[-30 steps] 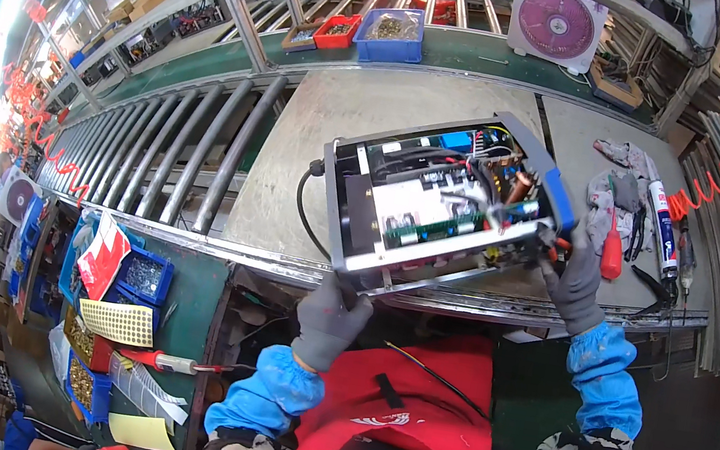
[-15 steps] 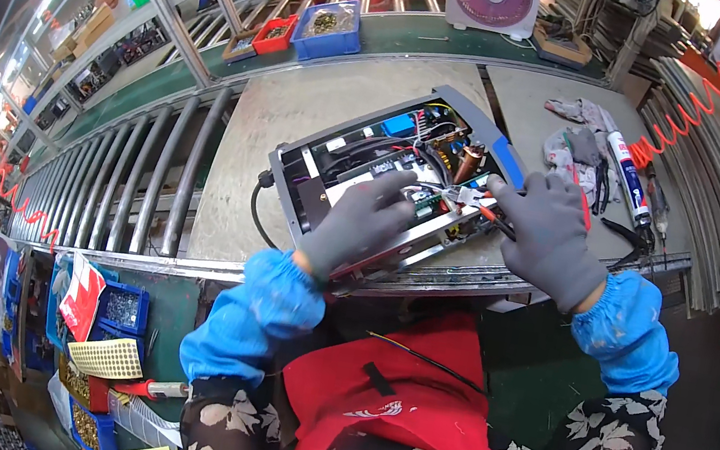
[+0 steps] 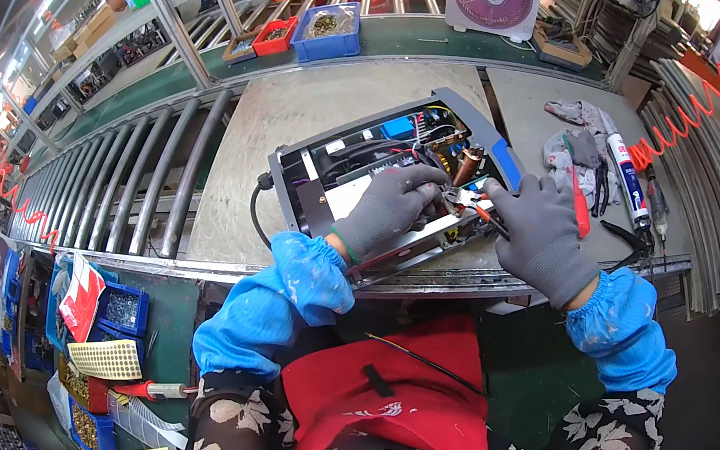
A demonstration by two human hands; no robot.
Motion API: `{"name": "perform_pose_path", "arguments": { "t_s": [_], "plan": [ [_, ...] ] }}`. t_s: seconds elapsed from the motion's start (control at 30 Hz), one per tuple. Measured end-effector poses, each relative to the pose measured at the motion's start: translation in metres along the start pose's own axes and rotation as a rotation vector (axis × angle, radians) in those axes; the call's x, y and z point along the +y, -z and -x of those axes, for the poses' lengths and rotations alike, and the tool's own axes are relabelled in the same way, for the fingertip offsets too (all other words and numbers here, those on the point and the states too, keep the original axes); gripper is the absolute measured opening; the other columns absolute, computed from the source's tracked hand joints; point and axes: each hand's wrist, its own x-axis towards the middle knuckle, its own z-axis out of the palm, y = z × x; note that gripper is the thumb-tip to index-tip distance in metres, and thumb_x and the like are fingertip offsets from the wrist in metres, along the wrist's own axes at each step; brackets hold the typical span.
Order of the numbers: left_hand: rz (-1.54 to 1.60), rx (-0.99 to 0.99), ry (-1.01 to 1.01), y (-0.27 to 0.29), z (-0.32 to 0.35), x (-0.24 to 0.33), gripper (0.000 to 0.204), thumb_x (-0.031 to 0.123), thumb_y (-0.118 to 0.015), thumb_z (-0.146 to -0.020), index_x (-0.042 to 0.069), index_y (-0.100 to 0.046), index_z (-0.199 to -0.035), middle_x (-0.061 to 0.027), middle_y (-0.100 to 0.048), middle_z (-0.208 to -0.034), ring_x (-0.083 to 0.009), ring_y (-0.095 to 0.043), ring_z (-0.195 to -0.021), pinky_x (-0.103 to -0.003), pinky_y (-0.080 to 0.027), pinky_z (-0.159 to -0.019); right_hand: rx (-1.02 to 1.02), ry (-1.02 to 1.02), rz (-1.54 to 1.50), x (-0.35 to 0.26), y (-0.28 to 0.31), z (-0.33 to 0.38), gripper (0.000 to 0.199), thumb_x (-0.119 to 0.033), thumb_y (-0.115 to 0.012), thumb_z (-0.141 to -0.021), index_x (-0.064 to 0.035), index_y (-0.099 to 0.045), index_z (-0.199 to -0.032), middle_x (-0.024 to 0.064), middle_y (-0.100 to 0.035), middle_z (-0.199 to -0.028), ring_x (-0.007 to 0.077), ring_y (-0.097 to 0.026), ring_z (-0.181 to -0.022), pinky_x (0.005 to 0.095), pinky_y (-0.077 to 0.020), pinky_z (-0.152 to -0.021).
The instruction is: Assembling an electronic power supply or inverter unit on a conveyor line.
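1. Pliers [image 3: 482,213] are gripped by the right hand [image 3: 543,233].
2. The left hand [image 3: 389,209] is curled; its hold cannot be told.
3. The opened machine [image 3: 352,153] lies on the table [image 3: 279,109]: probably heavy, stiff, fragile inside; best held by its frame [image 3: 283,194].

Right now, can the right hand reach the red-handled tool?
Probably yes: the red-handled tool lies just right of the right hand with nothing visibly between, though that hand would likely need to release its orange-handled pliers first.
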Motion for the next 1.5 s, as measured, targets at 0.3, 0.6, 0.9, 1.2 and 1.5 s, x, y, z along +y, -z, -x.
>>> {"name": "perform_pose_path", "arguments": {
  "t_s": [0.3,0.6,0.9,1.2,1.5],
  "plan": [
    [-0.052,0.023,0.033,-0.001,0.004,0.008,0.023,0.008,-0.050,-0.100,0.003,-0.063,-0.119,-0.0035,-0.065,-0.090,-0.0074,-0.057,-0.071,-0.023,-0.050,-0.063,0.005,0.019,-0.032,-0.003,-0.007,-0.003,0.055,-0.019,-0.069,-0.072,-0.0159,-0.062,-0.126,0.0139,-0.058,-0.097,0.0305,-0.059,-0.095,0.0445,-0.0472,-0.074],
    [-0.396,0.260,-0.231,0.025,-0.025,-0.002,0.019,0.017,-0.054,-0.095,0.003,-0.065,-0.105,-0.0092,-0.066,-0.080,-0.0168,-0.064,-0.065,-0.032,-0.051,-0.060,-0.071,-0.020,-0.257,0.015,-0.021,-0.010,0.053,-0.018,-0.066,-0.075,-0.0149,-0.060,-0.128,0.0168,-0.062,-0.095,0.0356,-0.066,-0.078,0.0442,-0.0540,-0.069],
    [-0.427,0.061,0.234,0.080,-0.123,0.011,0.019,0.002,-0.060,-0.082,-0.001,-0.070,-0.097,-0.0052,-0.062,-0.067,-0.0123,-0.053,-0.051,-0.029,-0.040,-0.043,-0.086,-0.012,-0.226,0.023,-0.007,-0.083,0.061,-0.025,-0.067,-0.070,-0.0164,-0.058,-0.130,0.0216,-0.060,-0.102,0.0396,-0.061,-0.095,0.0465,-0.0471,-0.084],
    [-0.216,0.117,0.111,0.065,-0.106,0.008,0.016,0.006,-0.062,-0.089,0.001,-0.070,-0.102,-0.0020,-0.062,-0.073,-0.0088,-0.054,-0.057,-0.024,-0.043,-0.051,-0.305,-0.040,-0.149,0.025,-0.005,-0.113,0.058,-0.034,-0.067,-0.072,-0.0197,-0.062,-0.128,0.0208,-0.061,-0.106,0.0373,-0.062,-0.102,0.0446,-0.0466,-0.086],
    [-0.148,0.097,-0.012,0.070,-0.098,-0.007,0.015,0.007,-0.061,-0.090,0.000,-0.071,-0.099,-0.0022,-0.065,-0.077,-0.0078,-0.055,-0.063,-0.025,-0.048,-0.058,-0.339,0.017,-0.162,0.025,-0.011,-0.127,0.058,-0.041,-0.072,-0.070,-0.0195,-0.066,-0.123,0.0187,-0.069,-0.102,0.0346,-0.066,-0.098,0.0432,-0.0513,-0.083]
  ]
}}
